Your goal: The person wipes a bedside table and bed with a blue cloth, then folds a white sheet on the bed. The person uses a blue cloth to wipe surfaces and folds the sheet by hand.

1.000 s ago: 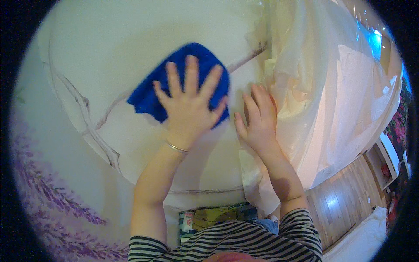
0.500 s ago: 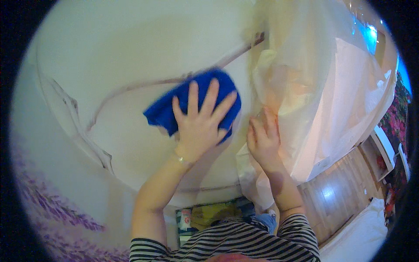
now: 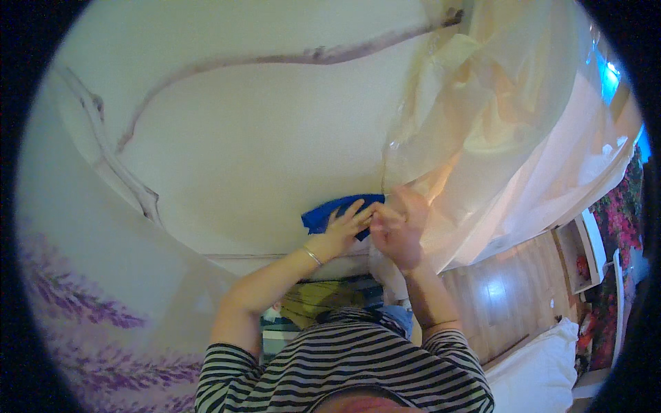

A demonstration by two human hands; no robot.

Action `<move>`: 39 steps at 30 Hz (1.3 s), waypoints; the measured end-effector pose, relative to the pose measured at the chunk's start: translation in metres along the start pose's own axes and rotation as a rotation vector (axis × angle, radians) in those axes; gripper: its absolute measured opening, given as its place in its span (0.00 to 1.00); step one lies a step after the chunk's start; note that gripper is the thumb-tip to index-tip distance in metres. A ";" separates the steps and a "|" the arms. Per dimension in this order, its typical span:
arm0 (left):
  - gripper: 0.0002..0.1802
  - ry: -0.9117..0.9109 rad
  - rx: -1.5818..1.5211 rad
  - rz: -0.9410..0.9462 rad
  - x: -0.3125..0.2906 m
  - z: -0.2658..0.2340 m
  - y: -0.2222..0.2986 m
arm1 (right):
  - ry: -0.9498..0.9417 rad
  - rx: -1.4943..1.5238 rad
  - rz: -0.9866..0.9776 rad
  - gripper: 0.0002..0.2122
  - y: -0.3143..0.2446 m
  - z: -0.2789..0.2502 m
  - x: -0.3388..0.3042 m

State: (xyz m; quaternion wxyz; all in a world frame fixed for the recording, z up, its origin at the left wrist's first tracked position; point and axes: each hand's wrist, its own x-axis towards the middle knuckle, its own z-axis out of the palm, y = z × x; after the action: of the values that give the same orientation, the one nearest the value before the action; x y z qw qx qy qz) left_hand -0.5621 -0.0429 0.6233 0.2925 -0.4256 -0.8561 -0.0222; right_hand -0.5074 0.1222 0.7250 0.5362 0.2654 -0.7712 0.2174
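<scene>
A blue cloth (image 3: 320,215) lies partly crumpled against the pale wall surface, close in front of my body. On it my left hand (image 3: 337,234) holds the cloth under slightly bent fingers, a thin bracelet at the wrist. Right beside it, my right hand (image 3: 401,230) meets the left fingertips at the cloth's right edge; motion smears its fingers, so what they grip is unclear. A translucent plastic sheet (image 3: 509,131) hangs just behind and to the right of that hand.
Painted brown branches (image 3: 255,60) cross the pale wall (image 3: 261,144), with purple flowers (image 3: 89,296) at lower left. Wooden floor (image 3: 492,296) shows at right, near a white piece of furniture (image 3: 585,251) and a white cloth-like cover (image 3: 533,378). Below my hands is a yellow-green item (image 3: 320,299).
My left hand has come down toward my body with the cloth, its spread fingers now drawn closer together. My right hand has shifted left to meet it. The view has tilted.
</scene>
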 end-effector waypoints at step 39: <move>0.52 0.950 -0.129 -1.339 -0.160 0.016 -0.057 | -0.264 -0.002 -0.470 0.12 -0.120 0.163 0.022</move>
State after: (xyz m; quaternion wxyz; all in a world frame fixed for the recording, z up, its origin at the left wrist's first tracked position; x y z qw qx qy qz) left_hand -0.5372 -0.1892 0.5390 0.5235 0.2141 -0.7105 -0.4186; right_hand -0.5530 -0.0743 0.6980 0.4672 0.4626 -0.7518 0.0496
